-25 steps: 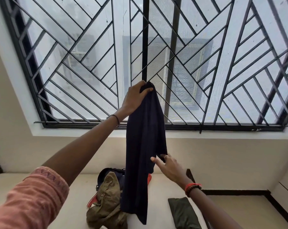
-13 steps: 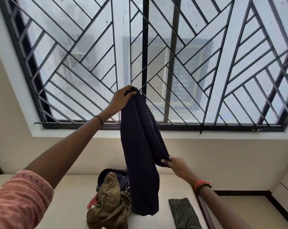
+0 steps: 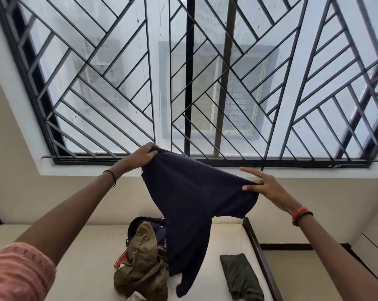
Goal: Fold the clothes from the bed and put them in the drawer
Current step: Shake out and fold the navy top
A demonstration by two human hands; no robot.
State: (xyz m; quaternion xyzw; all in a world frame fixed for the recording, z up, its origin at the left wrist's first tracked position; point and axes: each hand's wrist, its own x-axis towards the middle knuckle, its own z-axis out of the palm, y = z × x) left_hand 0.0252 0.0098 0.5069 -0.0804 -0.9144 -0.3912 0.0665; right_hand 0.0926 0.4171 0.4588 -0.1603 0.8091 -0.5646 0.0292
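Left hand grip: the left hand (image 3: 143,155) has its fingers curled round one top corner of the dark blue shirt (image 3: 194,196); it holds that corner bunched up, in front of the window sill (image 3: 314,172)
Right hand grip: the right hand (image 3: 268,187) pinches the other top edge of the shirt with its thumb and a finger; two more fingers stick out straight; one has a ring (image 3: 260,174) on it
Shirt: it is pulled wide between the two hands, which are well apart; the rest hangs down in the air over the bed (image 3: 86,257); its low end dangles in front of the pile of clothes (image 3: 144,261)
Arms: a thin black band (image 3: 112,178) is on the left wrist; orange and dark beads (image 3: 301,215) are on the right wrist; a pink sleeve (image 3: 16,272) covers the upper left arm
Pile: the clothes lie crumpled on the bed; a brown-green one is on top; dark blue and a bit of red show under it
Folded cloth: a dark green folded cloth (image 3: 240,276) lies flat on the bed, to the right of the pile and apart from it; it is near the dark bed edge (image 3: 259,257)
Window: a big window (image 3: 205,83) with black slanted bars is behind the hands
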